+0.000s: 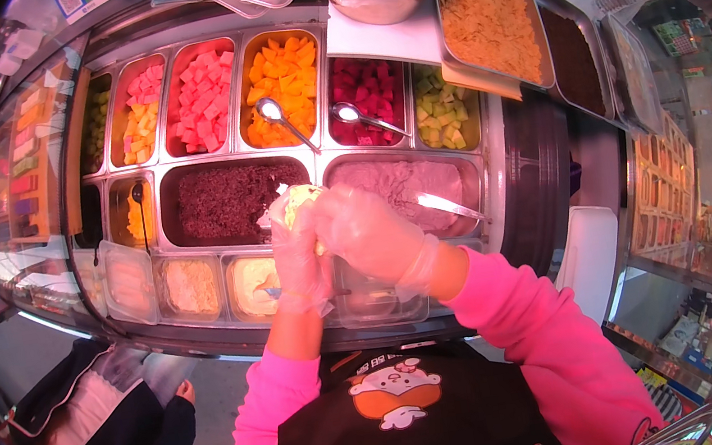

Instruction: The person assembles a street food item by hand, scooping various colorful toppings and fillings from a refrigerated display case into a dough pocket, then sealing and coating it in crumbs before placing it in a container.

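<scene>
A person in pink sleeves (pixel 543 324) and a black apron (pixel 492 413) works at a food counter, 2 clear-gloved hands brought together over the metal pans. The left hand (pixel 295 254) is wrapped around a pale, yellowish piece of food (pixel 297 202), its top showing above the fingers, apparently cupped so the soft filling stays in. The right hand (pixel 375 231) is curled in against the left, fingers bunched at its side; whether they grip the food or only press on it cannot be told. The food is held over the seam between dark purple grain (pixel 217 204) and pale purple mash (pixel 387 183), a spot that would let crumbs drop onto the counter rather than the floor.

Behind the hands, 2 spoons lie across the fruit, 1 over orange chunks (pixel 284 64) and 1 over dark red cubes (pixel 366 84), handles slanting toward the worker, probably for an easy grab. A metal handle (pixel 449 207) angles out of the mash, likely for the same reason. Creamy spread (pixel 252 278) sits in a near tub, presumably within quick reach. At left stands another person in a dark jacket (pixel 127 437).
</scene>
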Action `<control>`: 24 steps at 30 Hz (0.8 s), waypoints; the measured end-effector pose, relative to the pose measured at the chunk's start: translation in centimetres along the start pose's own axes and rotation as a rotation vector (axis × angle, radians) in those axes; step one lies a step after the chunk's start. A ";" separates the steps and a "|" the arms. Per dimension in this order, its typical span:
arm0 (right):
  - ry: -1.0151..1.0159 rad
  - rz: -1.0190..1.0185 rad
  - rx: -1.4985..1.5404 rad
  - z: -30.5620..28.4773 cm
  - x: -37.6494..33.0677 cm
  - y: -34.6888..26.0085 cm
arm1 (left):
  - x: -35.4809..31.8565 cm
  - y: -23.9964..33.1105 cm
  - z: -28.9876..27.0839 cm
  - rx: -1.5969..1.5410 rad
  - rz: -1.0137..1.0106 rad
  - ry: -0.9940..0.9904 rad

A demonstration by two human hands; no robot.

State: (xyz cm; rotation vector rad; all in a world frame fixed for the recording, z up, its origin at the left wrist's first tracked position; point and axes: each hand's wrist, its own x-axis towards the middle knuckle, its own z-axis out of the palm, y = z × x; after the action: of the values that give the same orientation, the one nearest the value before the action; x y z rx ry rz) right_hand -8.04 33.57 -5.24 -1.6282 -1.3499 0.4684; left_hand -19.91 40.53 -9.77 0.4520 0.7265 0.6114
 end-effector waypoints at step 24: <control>0.043 0.303 -1.005 -6.2 4.5 20.1 | 0.8 3.0 -0.9 0.023 -0.073 -0.102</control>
State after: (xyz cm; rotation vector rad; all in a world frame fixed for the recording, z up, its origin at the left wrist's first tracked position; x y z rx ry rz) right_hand 9.24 36.00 -17.75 -2.6551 -1.3910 -0.1340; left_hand -21.17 43.45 -9.00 0.4723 0.6501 0.5087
